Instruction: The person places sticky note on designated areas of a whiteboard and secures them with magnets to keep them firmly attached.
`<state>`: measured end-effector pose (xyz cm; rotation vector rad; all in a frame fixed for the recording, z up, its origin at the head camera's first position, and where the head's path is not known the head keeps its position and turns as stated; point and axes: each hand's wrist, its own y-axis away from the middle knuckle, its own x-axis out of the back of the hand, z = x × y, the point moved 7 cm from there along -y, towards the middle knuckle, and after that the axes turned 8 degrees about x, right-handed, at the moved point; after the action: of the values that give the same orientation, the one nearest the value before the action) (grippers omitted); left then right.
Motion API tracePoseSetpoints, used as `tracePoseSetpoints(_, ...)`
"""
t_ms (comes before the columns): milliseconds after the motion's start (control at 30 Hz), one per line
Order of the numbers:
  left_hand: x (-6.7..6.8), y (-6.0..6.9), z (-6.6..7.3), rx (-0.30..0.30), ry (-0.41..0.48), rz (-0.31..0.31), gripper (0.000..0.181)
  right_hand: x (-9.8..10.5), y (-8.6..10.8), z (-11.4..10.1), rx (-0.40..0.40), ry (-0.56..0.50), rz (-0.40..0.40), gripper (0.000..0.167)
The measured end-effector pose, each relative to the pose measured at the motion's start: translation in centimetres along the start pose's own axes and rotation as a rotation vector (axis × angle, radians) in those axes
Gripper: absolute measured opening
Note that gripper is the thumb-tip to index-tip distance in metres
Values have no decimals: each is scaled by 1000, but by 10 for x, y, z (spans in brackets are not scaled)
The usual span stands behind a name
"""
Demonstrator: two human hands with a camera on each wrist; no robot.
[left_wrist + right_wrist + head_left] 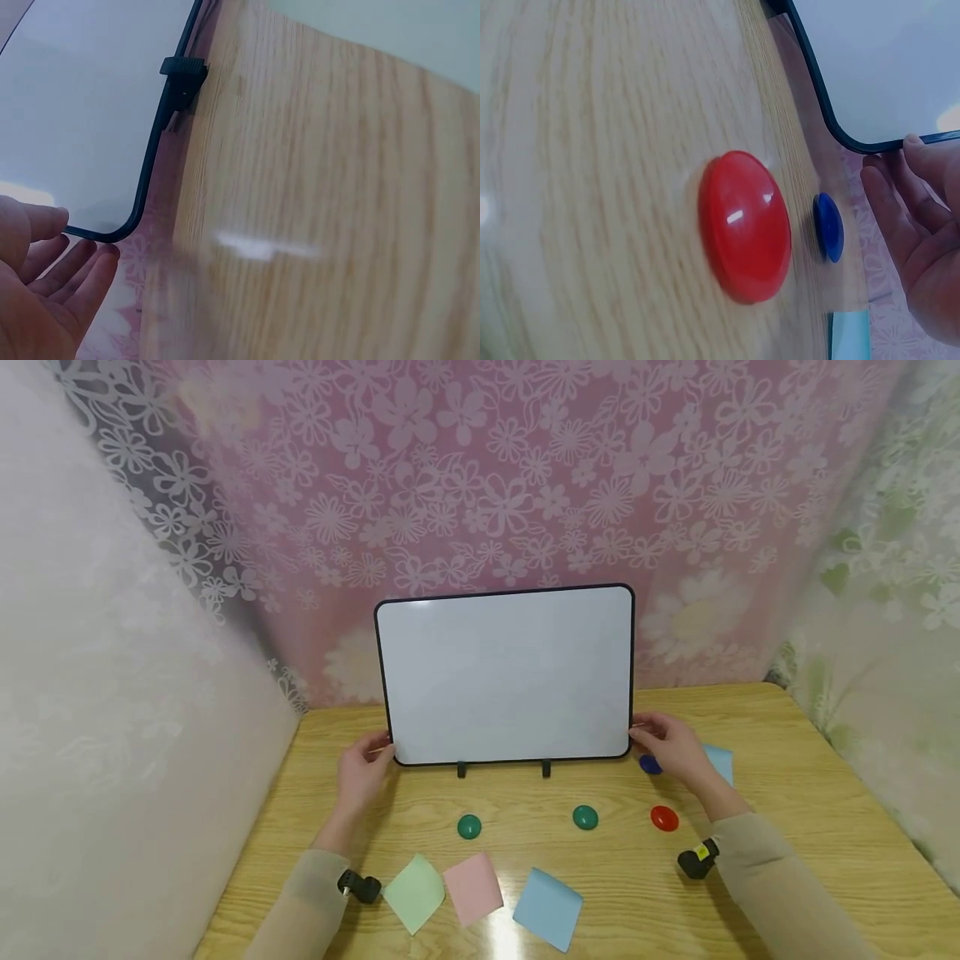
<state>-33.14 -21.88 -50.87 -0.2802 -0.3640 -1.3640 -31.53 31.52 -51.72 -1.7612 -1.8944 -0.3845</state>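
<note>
1. The whiteboard (510,677) stands on its long edge near the back of the wooden table (810,810), its white face towards the person and a flowered pink backdrop (510,485) behind it
2. The left hand (365,768) pinches the whiteboard at its lower left corner, thumb on the front and fingers round the side edge
3. The right hand (670,750) pinches the opposite side edge near the lower right corner, thumb on the rim and fingers behind
4. Two small black feet, one left of centre (461,769) and one right of it (546,768), show at the whiteboard's bottom edge
5. A blue disc (650,764) lies just below the right hand, with a red disc (664,818) nearer the person
6. Two green discs, one (469,827) left of the other (586,817), lie apart in front of the whiteboard
7. Nearest the person lie three paper squares: green (415,895), pink (474,889) and blue (548,910)
8. Another blue paper (720,763) is partly hidden by the right forearm
</note>
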Motion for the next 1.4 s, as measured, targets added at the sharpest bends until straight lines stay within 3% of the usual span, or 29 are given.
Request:
tracePoseSetpoints(300, 1, 6, -2, 9, -21, -15, 39, 4, 5, 4, 15, -70, -5, 44)
tracePoseSetpoints(933, 12, 32, -9, -21, -29, -62, 40, 14, 25, -5, 29, 62, -27, 43)
tracePoseSetpoints(1400, 11, 47, -11, -57, -86, -135, 33, 18, 40, -5, 44, 60, -45, 45)
